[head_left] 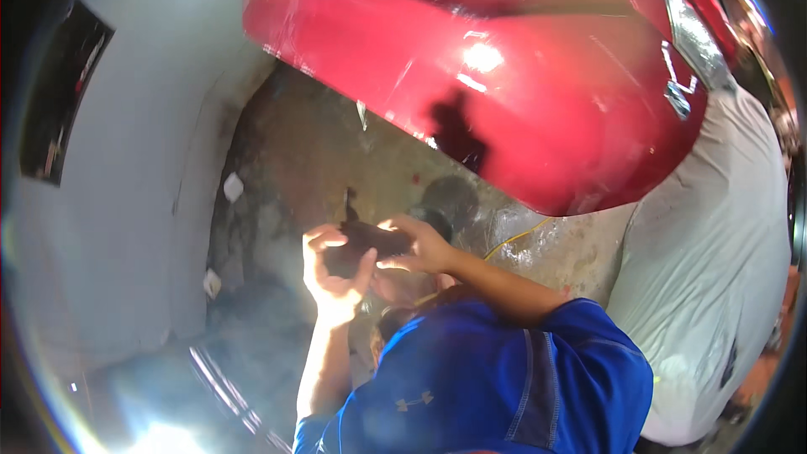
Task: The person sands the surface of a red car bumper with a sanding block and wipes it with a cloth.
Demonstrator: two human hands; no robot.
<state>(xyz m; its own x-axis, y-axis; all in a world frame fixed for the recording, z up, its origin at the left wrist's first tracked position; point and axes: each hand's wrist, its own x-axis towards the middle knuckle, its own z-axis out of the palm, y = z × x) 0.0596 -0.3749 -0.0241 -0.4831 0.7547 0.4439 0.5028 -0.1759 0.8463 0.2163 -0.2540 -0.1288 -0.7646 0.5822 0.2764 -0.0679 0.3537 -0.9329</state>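
My left hand (pixel 336 277) and my right hand (pixel 420 244) hold a dark object (pixel 364 248) between them, low in front of me, with fingers wrapped round its ends. I cannot make out exactly what it is; a thin dark piece shows just above it. Beyond my hands is a glossy red car body panel (pixel 555 109), with a bright reflection and a dark shadow on it. My hands are below its near edge, apart from it.
A pale grey panel or wall (pixel 126 210) stands at the left. A pale draped cover (pixel 698 269) hangs at the right. On the stained concrete floor (pixel 294 160) lie a yellow hose or cord (pixel 504 245) and small white scraps (pixel 234 187).
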